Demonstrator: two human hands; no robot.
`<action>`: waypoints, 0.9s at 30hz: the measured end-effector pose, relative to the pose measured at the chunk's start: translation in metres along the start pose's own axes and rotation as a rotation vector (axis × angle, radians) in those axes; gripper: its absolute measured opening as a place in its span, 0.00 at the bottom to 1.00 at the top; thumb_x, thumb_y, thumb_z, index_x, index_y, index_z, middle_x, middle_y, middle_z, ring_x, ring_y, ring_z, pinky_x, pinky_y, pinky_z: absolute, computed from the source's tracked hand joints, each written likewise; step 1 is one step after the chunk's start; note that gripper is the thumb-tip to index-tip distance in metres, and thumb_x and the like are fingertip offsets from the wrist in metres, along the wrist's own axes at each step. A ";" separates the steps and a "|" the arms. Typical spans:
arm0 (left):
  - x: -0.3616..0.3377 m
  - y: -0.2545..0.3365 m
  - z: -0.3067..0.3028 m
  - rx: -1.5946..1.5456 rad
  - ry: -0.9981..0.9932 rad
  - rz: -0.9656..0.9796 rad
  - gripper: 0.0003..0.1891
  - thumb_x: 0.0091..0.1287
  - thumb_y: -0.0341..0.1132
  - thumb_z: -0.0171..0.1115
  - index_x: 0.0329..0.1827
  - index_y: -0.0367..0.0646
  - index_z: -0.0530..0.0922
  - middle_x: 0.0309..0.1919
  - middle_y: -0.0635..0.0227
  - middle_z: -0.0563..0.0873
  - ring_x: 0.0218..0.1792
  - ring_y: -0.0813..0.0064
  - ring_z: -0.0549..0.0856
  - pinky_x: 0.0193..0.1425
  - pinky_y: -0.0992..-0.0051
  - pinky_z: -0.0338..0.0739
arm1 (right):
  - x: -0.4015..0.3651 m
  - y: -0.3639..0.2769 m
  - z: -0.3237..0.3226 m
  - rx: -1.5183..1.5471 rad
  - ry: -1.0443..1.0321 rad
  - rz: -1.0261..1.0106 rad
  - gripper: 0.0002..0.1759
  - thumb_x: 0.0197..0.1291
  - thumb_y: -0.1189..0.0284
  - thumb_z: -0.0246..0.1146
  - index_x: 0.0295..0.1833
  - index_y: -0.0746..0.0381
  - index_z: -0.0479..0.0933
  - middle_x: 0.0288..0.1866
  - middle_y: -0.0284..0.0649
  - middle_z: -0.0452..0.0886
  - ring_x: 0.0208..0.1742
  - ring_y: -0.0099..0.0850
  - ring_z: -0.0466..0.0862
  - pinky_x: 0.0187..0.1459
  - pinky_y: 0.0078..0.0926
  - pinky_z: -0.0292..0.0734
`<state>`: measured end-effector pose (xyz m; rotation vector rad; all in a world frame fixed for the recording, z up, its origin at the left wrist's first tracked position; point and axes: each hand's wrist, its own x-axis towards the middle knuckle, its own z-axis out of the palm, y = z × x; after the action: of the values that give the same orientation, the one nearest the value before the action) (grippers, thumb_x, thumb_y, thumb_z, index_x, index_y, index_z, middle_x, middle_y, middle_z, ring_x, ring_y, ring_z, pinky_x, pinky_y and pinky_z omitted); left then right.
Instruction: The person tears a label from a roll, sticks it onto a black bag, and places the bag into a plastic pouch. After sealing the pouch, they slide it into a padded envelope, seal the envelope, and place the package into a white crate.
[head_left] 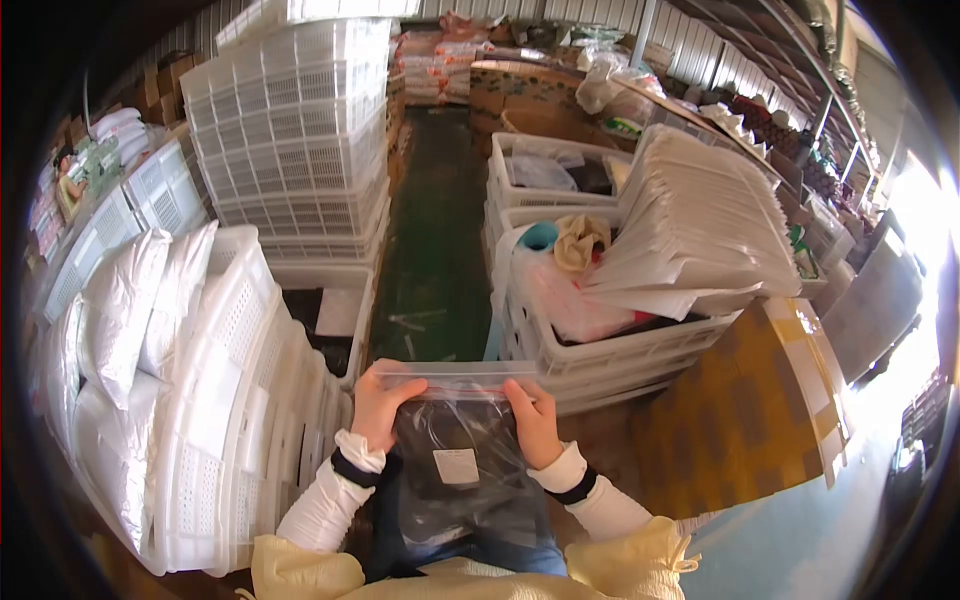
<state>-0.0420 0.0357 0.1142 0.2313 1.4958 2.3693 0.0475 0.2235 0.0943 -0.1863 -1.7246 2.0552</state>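
Note:
Between my hands hangs a clear zip-lock bag [470, 505] with something black inside and a small white label [457, 466] on its front. My left hand [380, 405] pinches the bag's upper left corner, thumb in front. At the upper right corner, my right hand [533, 420] grips it the same way, thumb along the strip. A red line runs across the bag just below its top edge. The bag hangs upright in front of my lap. What the black content is, I cannot make out.
White plastic crates [290, 130] are stacked ahead on the left, with filled silvery bags [120, 310] nearer. On the right, a crate [610, 350] carries a tall pile of white packing sleeves [700, 220]. A taped cardboard box [730, 410] stands beside it. A green floor aisle [430, 230] runs between.

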 end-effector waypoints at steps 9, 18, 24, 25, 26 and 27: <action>0.051 -0.029 -0.029 0.244 0.011 -0.069 0.16 0.56 0.24 0.67 0.46 0.36 0.72 0.37 0.59 0.85 0.39 0.71 0.85 0.45 0.76 0.78 | 0.053 0.079 -0.023 0.174 0.013 0.278 0.17 0.68 0.62 0.56 0.36 0.65 0.78 0.31 0.31 0.80 0.32 0.18 0.76 0.35 0.18 0.69; 0.057 -0.099 -0.096 -0.110 -0.100 -0.443 0.21 0.59 0.34 0.69 0.53 0.37 0.75 0.48 0.64 0.82 0.51 0.72 0.79 0.57 0.72 0.72 | 0.043 0.115 -0.063 0.058 -0.235 0.510 0.27 0.66 0.54 0.57 0.53 0.69 0.74 0.49 0.38 0.80 0.47 0.25 0.78 0.52 0.24 0.72; 0.040 -0.088 -0.050 0.135 0.040 -0.236 0.22 0.54 0.24 0.69 0.53 0.33 0.75 0.47 0.61 0.83 0.46 0.72 0.82 0.51 0.74 0.75 | 0.019 0.106 -0.030 0.043 -0.080 0.403 0.20 0.59 0.67 0.66 0.51 0.70 0.75 0.51 0.38 0.79 0.50 0.25 0.77 0.54 0.22 0.70; 0.042 -0.084 -0.048 0.093 0.018 -0.198 0.21 0.55 0.23 0.68 0.52 0.33 0.75 0.46 0.61 0.83 0.46 0.72 0.82 0.51 0.74 0.76 | 0.017 0.102 -0.027 0.106 -0.022 0.376 0.18 0.58 0.70 0.67 0.50 0.70 0.75 0.50 0.38 0.79 0.49 0.25 0.77 0.53 0.22 0.71; 0.042 -0.078 -0.046 0.052 -0.002 -0.166 0.20 0.55 0.23 0.68 0.51 0.33 0.75 0.45 0.61 0.83 0.45 0.72 0.82 0.51 0.74 0.76 | 0.019 0.099 -0.025 0.139 -0.025 0.354 0.17 0.59 0.71 0.66 0.49 0.69 0.76 0.47 0.38 0.80 0.47 0.24 0.78 0.51 0.22 0.72; 0.038 -0.071 -0.043 0.011 -0.019 -0.145 0.19 0.55 0.22 0.67 0.51 0.33 0.75 0.44 0.61 0.84 0.45 0.72 0.83 0.51 0.74 0.76 | 0.021 0.095 -0.024 0.172 -0.024 0.343 0.15 0.59 0.71 0.65 0.48 0.69 0.76 0.45 0.38 0.81 0.45 0.24 0.79 0.49 0.22 0.73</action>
<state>-0.0777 0.0411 0.0306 0.1420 1.4660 2.2396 0.0145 0.2424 0.0015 -0.4302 -1.6068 2.4461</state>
